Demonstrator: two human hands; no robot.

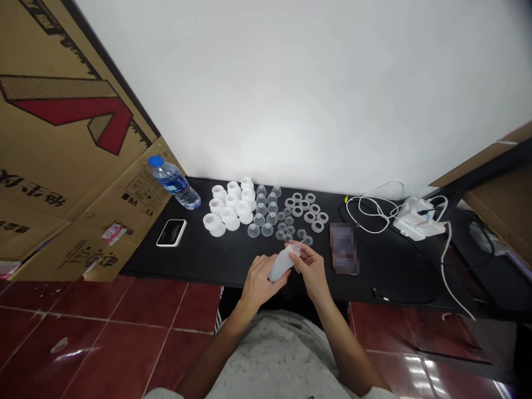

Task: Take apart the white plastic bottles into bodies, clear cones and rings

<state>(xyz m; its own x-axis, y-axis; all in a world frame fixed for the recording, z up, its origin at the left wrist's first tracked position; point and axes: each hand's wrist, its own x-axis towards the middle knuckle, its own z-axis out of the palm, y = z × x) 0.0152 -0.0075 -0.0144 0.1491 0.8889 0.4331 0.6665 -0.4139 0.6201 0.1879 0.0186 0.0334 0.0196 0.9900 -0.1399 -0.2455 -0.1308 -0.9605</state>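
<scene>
The person's left hand [260,282] grips a frosted white silicone piece [280,265] above the front edge of the black desk [195,263], while the right hand [311,270] pinches its tip. Just beyond, white silicone cups [230,217], clear domes [267,229] and clear rings [296,211] stand in loose rows. A blue-capped water bottle [174,183] lies near the desk's back left corner.

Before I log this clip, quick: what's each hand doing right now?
Left hand: closed around a frosted plastic bottle.
Right hand: closed in a pinch on the bottle's top end.
</scene>
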